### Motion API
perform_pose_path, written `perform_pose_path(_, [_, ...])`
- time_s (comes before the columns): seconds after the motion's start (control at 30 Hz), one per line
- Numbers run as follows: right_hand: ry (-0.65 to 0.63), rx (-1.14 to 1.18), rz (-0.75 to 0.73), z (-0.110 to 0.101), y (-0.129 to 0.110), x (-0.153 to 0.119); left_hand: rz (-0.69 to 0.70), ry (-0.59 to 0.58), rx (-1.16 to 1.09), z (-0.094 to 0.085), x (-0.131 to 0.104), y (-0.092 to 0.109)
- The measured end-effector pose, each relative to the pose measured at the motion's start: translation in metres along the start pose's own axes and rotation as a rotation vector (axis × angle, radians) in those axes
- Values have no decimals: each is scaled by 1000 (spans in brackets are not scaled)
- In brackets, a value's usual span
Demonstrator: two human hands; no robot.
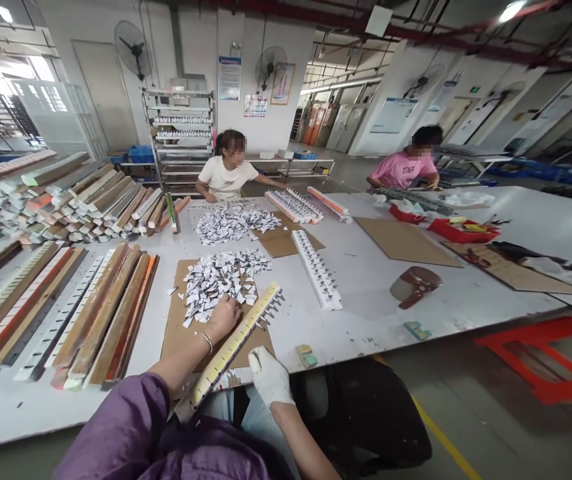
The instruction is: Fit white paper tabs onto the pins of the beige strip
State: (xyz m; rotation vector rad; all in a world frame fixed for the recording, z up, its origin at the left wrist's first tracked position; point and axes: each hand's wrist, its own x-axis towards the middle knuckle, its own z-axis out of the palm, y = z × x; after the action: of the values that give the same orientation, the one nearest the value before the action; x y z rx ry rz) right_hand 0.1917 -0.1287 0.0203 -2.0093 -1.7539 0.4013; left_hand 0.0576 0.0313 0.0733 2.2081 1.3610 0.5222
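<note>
My bare left hand point(223, 317) is at the near edge of a heap of small white-and-grey chips point(221, 277), its fingers bent down and together among them. What they pinch is hidden. A long yellow-faced bar point(233, 343) with dark slots lies slanted from my lap over the table edge. Several metal pins point(269, 310) stick out along its far end. On the bar's right side is my right hand point(269, 377) in a white knit glove, fingers curled closed. I cannot make out anything inside them. Brown cardboard point(171, 337) lies under the heap and the bar.
Slotted bars point(86, 313) lie in a row at left, before a tall stack of bars point(66, 197). A white pinned bar point(316, 270) lies ahead. Two co-workers point(229, 170) sit across the table. A brown visor-like piece point(416, 287) and red trays point(463, 230) are at right.
</note>
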Motion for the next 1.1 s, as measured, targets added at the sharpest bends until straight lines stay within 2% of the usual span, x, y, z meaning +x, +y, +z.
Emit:
perform_pose_path(0.2, [-14,133,66,10,8,2,-16,65,-137,-3,11,-13])
perform_pose_path(0.4, [-11,328,97,6,9,0,-109,156,-387,-1,-7,-15])
perform_pose_path(0.5, [-36,477,158,0,3,3,-136,136,-573,3,-26,-2])
perform_pose_path(0.63, [-73,738,253,-19,-20,7,-130,109,-764,15,-59,25])
perform_pose_path(0.73, [-20,868,254,-34,-40,6,-103,149,-813,22,-83,41])
perform_pose_path(0.87, [-49,791,276,-43,-45,-1,-36,192,-806,18,-103,47])
perform_pose_path(0.93, [-69,647,206,-47,-39,-6,24,184,-759,10,-107,44])
perform_pose_path(1.03, [-72,315,22,-53,-26,-14,259,64,-569,-2,-113,39])
perform_pose_path(1.1, [-104,168,-49,-58,-21,-20,388,-30,-432,-8,-119,38])
